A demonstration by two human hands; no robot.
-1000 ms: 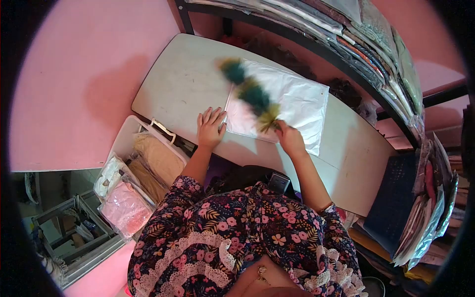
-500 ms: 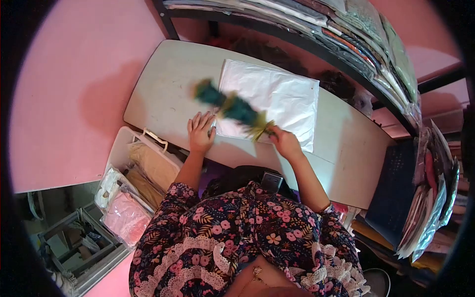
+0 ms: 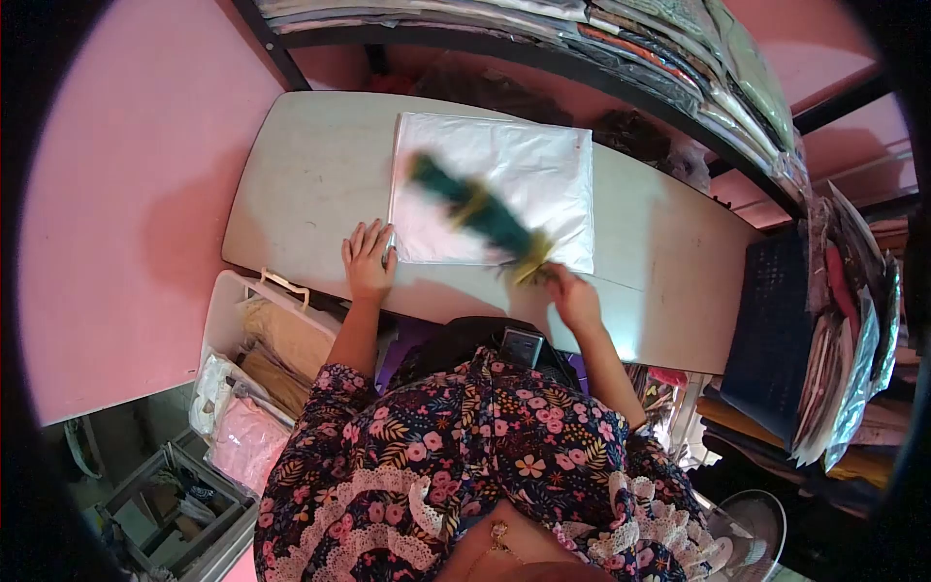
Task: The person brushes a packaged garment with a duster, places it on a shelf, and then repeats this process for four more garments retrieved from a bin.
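My right hand (image 3: 576,298) is closed around the near end of a fluffy green and yellow duster (image 3: 485,215), blurred by motion. The duster slants up and left over a flat white plastic-wrapped packet (image 3: 543,175) on the table. My left hand (image 3: 369,260) lies flat on the tabletop, fingers stretched out, with its fingertips and thumb right at the packet's left edge.
The pale table (image 3: 301,184) has rounded corners. Behind it a dark metal shelf (image 3: 465,41) bears stacked bagged garments. A white bin (image 3: 225,301) with folded packets stands at left. More bagged items (image 3: 834,359) are piled at right, above a fan (image 3: 754,529).
The duster has swept right, so its far end now lies over the packet instead of past its left edge. The left hand stays by the packet; the whole view has shifted slightly.
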